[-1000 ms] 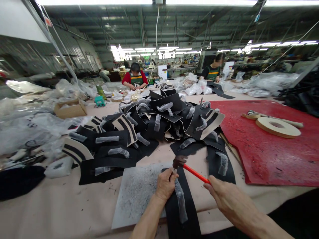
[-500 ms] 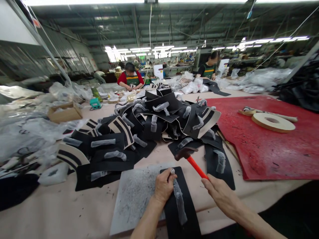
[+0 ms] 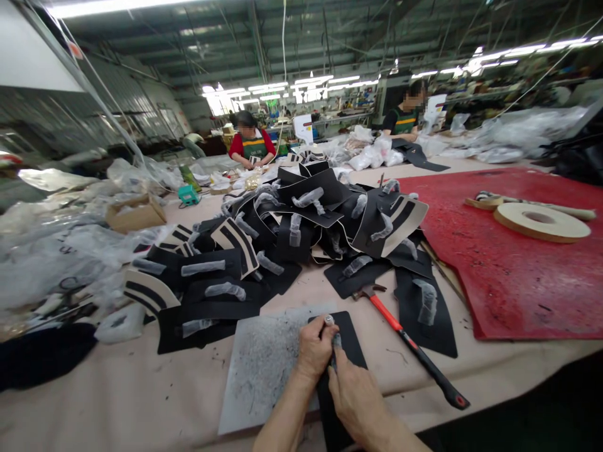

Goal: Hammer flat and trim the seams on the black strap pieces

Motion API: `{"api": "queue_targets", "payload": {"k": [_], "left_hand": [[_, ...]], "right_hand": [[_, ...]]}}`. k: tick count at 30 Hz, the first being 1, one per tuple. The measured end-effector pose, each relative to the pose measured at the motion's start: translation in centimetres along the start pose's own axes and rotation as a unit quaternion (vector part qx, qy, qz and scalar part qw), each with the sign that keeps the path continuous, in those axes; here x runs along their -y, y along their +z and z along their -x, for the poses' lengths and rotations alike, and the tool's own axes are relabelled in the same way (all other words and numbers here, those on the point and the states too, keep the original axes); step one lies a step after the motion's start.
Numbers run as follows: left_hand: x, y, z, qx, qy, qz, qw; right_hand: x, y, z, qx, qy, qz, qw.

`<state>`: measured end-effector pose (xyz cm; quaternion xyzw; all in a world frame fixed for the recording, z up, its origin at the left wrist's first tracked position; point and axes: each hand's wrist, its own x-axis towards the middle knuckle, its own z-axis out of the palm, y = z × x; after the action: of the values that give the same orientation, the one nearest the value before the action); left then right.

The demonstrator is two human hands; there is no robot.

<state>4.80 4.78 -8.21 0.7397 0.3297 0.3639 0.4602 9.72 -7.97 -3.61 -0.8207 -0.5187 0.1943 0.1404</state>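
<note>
My left hand [image 3: 314, 346] is closed around a small metal punch [image 3: 329, 319] whose round silver top pokes out above the fingers. Beneath both hands lies a black panel [image 3: 352, 336], partly over a pale, scuffed board [image 3: 264, 351]. My right hand [image 3: 351, 383] presses against the left one, its fingers closed on the panel's plastic-wrapped handle [image 3: 336, 341], most of which is hidden. A claw hammer [image 3: 405, 336] with a red and black handle lies on the table to the right, apart from my hands.
Ahead is a heap of black panels [image 3: 301, 232] with wrapped handles. A red mat [image 3: 518, 276] at right carries a roll of tape [image 3: 541, 221]. Plastic bags [image 3: 51, 251] and a cardboard box [image 3: 135, 213] stand left. Two co-workers [image 3: 252, 147] sit across the table.
My right hand has let go of the hammer, which now lies on the table, and has moved left to the wrapped handle. My left hand keeps hold of the punch. The view has shifted slightly.
</note>
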Motion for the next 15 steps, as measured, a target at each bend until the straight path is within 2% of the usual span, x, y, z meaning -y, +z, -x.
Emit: {"api": "queue_targets", "payload": {"k": [2, 4, 6, 9, 11, 14, 15], "left_hand": [[0.3, -0.1, -0.7, -0.106, -0.094, 0.12, 0.983], [0.6, -0.5, -1.2, -0.201, -0.16, 0.232, 0.938], [0.8, -1.1, -1.2, -0.225, -0.177, 0.272, 0.919], [1.1, -3.0, -0.3, -0.211, -0.158, 0.192, 0.945], [1.2, -4.4, 0.7, -0.21, -0.131, 0.099, 0.964], [1.1, -5.9, 2.1, -0.204, -0.08, 0.004, 0.976], [1.0, -6.1, 2.5, -0.197, -0.05, -0.002, 0.979]], "right_hand": [[0.3, 1.2, 0.0, 0.017, 0.02, 0.015, 1.0], [-0.3, 1.6, 0.1, 0.013, 0.02, 0.0, 1.0], [-1.3, 1.4, 0.3, 0.001, 0.013, -0.043, 0.999], [-2.7, -0.4, -0.3, -0.054, 0.026, -0.163, 0.985], [-2.6, -2.3, -1.7, -0.118, 0.055, -0.284, 0.95], [-0.6, -5.1, -4.5, -0.21, 0.085, -0.478, 0.849], [0.2, -5.9, -5.2, -0.223, 0.08, -0.514, 0.825]]}}
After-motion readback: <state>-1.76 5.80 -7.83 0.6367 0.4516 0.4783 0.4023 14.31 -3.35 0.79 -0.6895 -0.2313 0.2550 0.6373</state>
